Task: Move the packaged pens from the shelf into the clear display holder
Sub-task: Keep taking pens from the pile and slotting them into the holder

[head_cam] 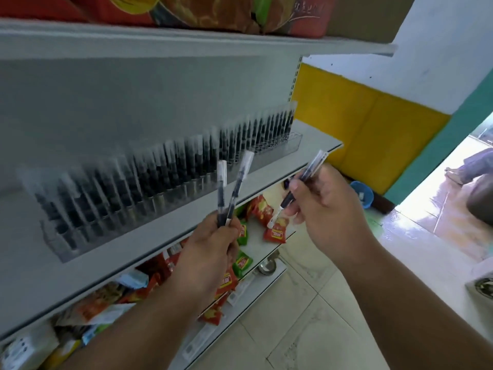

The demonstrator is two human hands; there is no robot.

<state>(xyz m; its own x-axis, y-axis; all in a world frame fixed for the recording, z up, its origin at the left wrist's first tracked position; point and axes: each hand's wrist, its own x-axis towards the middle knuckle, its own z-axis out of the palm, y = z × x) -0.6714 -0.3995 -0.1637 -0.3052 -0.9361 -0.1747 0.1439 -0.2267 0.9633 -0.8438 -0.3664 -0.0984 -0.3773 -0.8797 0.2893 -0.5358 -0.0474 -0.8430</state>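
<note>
packaged pens fill most of the clear display holder (277,148) on the shelf (160,236), and we grip two in our left hand (210,247), one in our right hand (325,206), ready to slot into a free cell.

I stand on pale floor tiles (306,316); a yellow-and-white wall (373,121) faces me, with daylight flooding an open doorway (453,204).

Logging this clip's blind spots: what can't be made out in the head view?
- Free slots in the clear display holder: motion blur smears the pens.
- Lower ends of the two pens: hidden inside the left hand.
- Print on the pen in the right hand: too small.
- Top-shelf packages: cut by the upper edge.
</note>
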